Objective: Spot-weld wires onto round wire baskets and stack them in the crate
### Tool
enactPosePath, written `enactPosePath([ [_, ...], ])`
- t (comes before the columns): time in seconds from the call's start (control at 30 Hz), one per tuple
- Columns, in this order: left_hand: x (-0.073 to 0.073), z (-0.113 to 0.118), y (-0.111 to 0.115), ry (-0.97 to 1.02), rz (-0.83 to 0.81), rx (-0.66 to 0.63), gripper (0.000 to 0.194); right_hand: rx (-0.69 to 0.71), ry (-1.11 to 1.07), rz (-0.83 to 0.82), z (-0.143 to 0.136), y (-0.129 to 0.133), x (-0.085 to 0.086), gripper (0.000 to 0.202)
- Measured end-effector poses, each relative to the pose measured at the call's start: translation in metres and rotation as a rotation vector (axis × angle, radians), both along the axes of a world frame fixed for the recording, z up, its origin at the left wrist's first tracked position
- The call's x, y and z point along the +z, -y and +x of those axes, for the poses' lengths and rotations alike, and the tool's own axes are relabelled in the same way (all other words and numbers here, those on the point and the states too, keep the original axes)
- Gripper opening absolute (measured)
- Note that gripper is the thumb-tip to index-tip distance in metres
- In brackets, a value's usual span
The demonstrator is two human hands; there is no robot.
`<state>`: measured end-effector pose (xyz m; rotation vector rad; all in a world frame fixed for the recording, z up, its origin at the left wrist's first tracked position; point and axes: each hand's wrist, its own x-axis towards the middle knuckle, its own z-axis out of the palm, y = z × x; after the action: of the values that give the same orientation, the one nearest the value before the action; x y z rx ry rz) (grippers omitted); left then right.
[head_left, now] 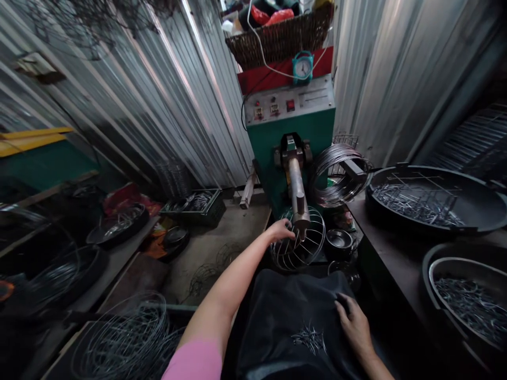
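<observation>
A round wire basket [315, 240] sits under the electrode arm [297, 184] of a green machine [261, 153]. My left hand [281, 231] is closed on the basket's left upper part, beside the arm's tip. Over my lap lies a black apron [273, 306] with a small pile of short metal wires [309, 339] on it. My right hand [352, 319] rests at the apron's right side, thumb and fingers close together near a dark fold; whatever they may hold cannot be made out.
Right, a bench [380, 258] bears a wide black pan [487, 203] and a bowl of wire pieces [471, 311]. A wire coil [336, 177] hangs beside the machine. Wire rings [127, 338] lie lower left; a green crate [214, 208] stands behind.
</observation>
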<state>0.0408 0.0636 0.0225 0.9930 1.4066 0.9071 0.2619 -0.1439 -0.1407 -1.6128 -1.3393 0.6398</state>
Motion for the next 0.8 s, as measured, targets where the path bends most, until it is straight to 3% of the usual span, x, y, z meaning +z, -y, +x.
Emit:
enactPosePath([
  [0.1, -0.014, -0.001, 0.015, -0.093, -0.023, -0.167, 0.037, -0.005, -0.020, -0.011, 0.000, 0.001, 0.001, 0.036],
  [0.23, -0.031, -0.003, 0.028, -0.035, -0.020, -0.122, 0.034, -0.031, -0.109, -0.116, 0.001, -0.005, 0.013, 0.042],
  [0.37, -0.055, -0.006, 0.037, 0.087, 0.098, -0.098, 0.034, -0.055, -0.232, -0.161, 0.003, -0.033, 0.056, 0.047],
  [0.47, -0.078, -0.004, 0.043, 0.211, 0.121, -0.063, 0.038, 0.044, -0.285, -0.130, -0.003, -0.066, 0.095, 0.047],
  [0.57, -0.099, 0.002, 0.049, 0.348, 0.120, -0.038, 0.046, 0.174, -0.336, -0.151, -0.016, -0.091, 0.120, 0.048],
  [0.67, -0.110, 0.007, 0.057, 0.407, 0.150, -0.055, 0.051, 0.281, -0.395, -0.185, -0.030, -0.102, 0.128, 0.047],
  [0.8, -0.114, 0.010, 0.063, 0.404, 0.176, -0.046, 0.054, 0.327, -0.428, -0.209, -0.041, -0.100, 0.132, 0.039],
])
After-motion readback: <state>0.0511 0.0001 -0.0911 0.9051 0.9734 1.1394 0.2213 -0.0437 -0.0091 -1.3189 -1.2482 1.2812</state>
